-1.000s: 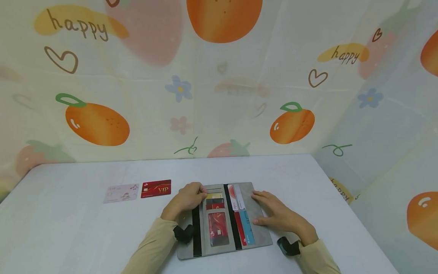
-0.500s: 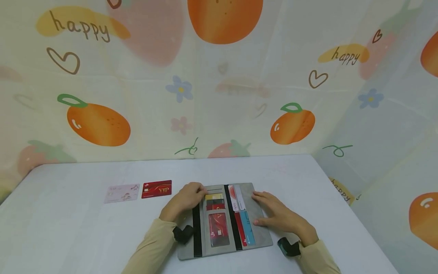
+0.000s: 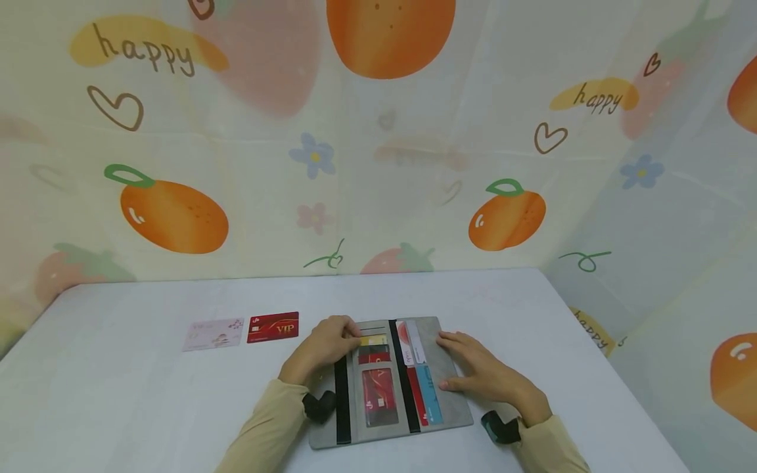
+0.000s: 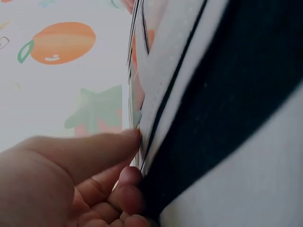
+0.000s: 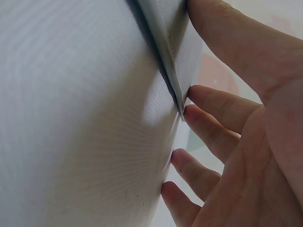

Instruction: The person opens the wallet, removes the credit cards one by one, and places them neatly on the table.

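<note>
A grey wallet lies unfolded on the table, with black bands and cards in its pockets. My left hand is at its upper left, thumb and curled fingers pinching the edge of the inner panel; whether a card is between them is hidden. In the left wrist view, thumb and fingers meet at that edge beside a dark band. My right hand rests on the wallet's right side, fingers spread; the right wrist view shows the fingers touching it and the table. Red, yellow and blue cards show in the pockets.
Left of the wallet, a red VIP card and a pale pink card lie side by side on the white table. A fruit-printed cloth hangs behind the table and along its right side.
The head view has shifted very slightly. Both hands, the wallet and the loose cards otherwise stay in place.
</note>
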Demonstrator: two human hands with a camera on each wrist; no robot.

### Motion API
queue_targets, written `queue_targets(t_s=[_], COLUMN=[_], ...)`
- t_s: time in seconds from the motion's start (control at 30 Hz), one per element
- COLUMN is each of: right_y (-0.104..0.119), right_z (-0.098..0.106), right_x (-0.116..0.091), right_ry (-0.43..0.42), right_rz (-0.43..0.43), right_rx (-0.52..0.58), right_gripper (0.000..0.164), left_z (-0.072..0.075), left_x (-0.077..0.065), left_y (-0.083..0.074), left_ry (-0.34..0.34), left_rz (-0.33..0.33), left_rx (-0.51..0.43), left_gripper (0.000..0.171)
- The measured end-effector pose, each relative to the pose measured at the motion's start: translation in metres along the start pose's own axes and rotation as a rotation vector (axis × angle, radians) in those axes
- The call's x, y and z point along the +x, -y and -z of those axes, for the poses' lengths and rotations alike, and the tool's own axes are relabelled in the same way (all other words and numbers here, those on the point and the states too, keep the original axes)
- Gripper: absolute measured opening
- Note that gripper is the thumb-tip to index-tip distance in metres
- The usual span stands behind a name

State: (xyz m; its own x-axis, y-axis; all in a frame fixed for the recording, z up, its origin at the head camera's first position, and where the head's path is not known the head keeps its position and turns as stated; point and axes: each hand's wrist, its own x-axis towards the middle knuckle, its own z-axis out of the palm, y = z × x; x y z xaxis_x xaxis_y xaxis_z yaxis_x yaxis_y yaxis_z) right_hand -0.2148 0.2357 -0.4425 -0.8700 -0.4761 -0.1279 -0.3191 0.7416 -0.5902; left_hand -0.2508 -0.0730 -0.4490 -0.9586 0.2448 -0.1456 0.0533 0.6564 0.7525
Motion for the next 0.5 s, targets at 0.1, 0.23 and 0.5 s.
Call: queue_targets(t_s=[0.1,0.23,0.5], right_y=[0.0001,0.0000,-0.0009], right_z=[0.0000,-0.0006,0.0008], right_x=[0.0001,0.0006,-0.0006], right_ry=[-0.003,-0.001,0.000], right_rz=[0.003,0.011,0.018], right_rx=[-0.008,-0.007,0.011], right_gripper=[0.082,0.082,0.081], left_z=[-0.0014,-0.0018,-0.0010], left_x=[0.0005,0.0005,0.0008], left_y=[-0.0005,-0.0008,-0.0022], left_ry=[-0.008,-0.017,-0.046], left_rz=[0.006,0.009,-0.004], left_rx=[0.004,0.001,0.020], left_gripper=[0.006,0.006,0.012])
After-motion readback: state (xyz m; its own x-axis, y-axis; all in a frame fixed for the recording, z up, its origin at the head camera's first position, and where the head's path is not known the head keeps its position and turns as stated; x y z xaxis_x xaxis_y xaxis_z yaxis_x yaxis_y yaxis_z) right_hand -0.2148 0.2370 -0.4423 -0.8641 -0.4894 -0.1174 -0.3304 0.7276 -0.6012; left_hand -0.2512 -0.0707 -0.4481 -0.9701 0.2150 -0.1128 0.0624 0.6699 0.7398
